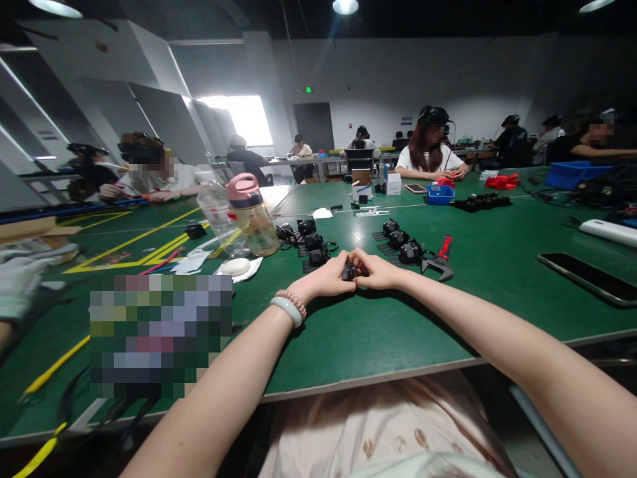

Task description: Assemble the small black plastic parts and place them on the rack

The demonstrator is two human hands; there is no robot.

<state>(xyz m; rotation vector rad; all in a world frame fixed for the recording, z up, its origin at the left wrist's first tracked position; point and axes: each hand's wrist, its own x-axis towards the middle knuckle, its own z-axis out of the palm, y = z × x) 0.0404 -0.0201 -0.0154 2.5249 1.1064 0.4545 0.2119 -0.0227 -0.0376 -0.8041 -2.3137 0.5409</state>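
Both my hands meet over the green table (358, 345), fingers closed around one small black part (350, 271). My left hand (328, 275) grips it from the left, with a bangle and a beaded bracelet on that wrist. My right hand (375, 269) pinches it from the right. Fingers cover much of the part, so its exact kind does not show. Beyond my left hand sits a group of black round-bodied parts (313, 242). A similar group of black parts (398, 238) lies past my right hand. Close by that group rests a wrench (440, 265) with a red handle.
A pink-lidded bottle (253, 216) and a clear plastic bottle (221, 212) stand at the left. To the right lies a phone (587, 275). Farther back are a small blue bin (440, 194) and a co-worker (430, 146). A gloved hand (22, 285) shows at the left edge.
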